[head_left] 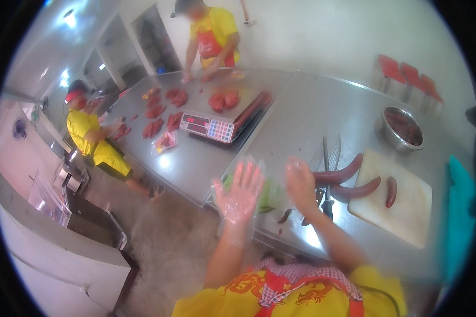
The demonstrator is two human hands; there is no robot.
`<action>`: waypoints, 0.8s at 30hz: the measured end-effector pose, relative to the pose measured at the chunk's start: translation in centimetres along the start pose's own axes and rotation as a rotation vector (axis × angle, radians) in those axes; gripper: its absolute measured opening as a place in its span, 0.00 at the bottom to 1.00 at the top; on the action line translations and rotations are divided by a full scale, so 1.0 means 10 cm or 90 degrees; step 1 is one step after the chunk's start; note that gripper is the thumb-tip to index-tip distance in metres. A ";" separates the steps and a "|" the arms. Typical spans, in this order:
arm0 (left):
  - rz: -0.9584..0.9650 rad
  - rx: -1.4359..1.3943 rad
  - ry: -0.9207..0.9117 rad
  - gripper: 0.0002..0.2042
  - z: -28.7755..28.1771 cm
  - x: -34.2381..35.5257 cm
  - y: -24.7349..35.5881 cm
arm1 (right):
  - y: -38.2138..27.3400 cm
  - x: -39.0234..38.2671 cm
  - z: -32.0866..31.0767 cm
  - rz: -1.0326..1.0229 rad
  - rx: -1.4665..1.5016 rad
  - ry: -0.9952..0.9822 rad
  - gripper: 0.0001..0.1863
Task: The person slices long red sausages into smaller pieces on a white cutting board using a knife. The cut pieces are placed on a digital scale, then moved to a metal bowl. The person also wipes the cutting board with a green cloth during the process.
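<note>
The left hand (239, 194) is wearing a clear plastic glove (237, 215), is facing its palm up toward the wearer, and is spreading its fingers apart with nothing gripped. The right hand (299, 182) is hanging to its right, turned nearly edge-on with its fingers close together; whether it is gloved or holding anything, I cannot tell. As far as the view is showing, the glove is sitting over the left fingers and palm, so that covering is looking done. Two long dark red pieces (339, 175) are lying whole beside the right wrist, their far ends reaching toward the white cutting board (415, 219), where a smaller piece (391, 192) is resting; none is showing a cut that I can make out. A steel bowl (384, 132) is standing beyond, already holding dark red meat. The surface (322, 98) is ending just below the hands, its near edge running toward the left hand. A green bundle (271, 195) and a dark-handled tool (328, 207) are crowding the room around the right hand, while more room is opening farther out, between the scale (209, 127) and the bowl.
</note>
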State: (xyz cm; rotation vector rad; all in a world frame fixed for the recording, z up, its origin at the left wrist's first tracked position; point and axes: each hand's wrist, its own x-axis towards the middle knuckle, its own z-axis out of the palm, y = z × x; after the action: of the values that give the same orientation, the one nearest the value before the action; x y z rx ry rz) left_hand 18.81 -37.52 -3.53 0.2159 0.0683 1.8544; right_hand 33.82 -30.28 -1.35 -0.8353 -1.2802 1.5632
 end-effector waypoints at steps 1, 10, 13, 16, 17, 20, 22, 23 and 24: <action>-0.021 -0.008 0.011 0.40 0.02 -0.06 0.02 | -0.03 0.10 -0.01 0.024 -0.021 -0.013 0.21; -0.167 0.192 0.059 0.36 -0.04 -0.22 0.17 | 0.10 0.22 0.32 0.092 -0.069 -0.221 0.14; -0.148 0.405 0.002 0.34 0.10 -0.38 0.29 | 0.07 0.30 0.36 -0.127 -0.187 -0.123 0.12; -0.281 0.595 -0.010 0.34 0.21 -0.59 0.32 | -0.06 0.36 0.32 -0.131 -0.149 -0.074 0.12; -0.307 0.628 -0.012 0.33 0.20 -0.64 0.31 | -0.10 0.35 0.33 -0.127 -0.084 -0.043 0.12; -0.217 0.747 -0.023 0.29 -0.10 -0.83 0.28 | -0.19 0.28 0.43 -0.346 -0.247 -0.090 0.12; 0.045 1.144 -0.215 0.29 -0.47 -0.93 0.46 | -0.30 0.36 0.50 -0.519 -0.332 -0.003 0.11; 0.030 1.332 -0.256 0.28 -0.65 -1.05 0.67 | -0.37 0.42 0.48 -0.501 -0.254 0.008 0.11; -0.069 1.452 -0.251 0.28 -0.82 -1.15 0.88 | -0.45 0.48 0.46 -0.402 -0.102 0.025 0.10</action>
State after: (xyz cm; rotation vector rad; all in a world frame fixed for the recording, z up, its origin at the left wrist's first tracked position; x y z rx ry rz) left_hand 12.22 -50.57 -11.52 1.9549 1.8035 0.7094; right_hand 29.03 -27.18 4.26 -0.4810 -1.4716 0.9481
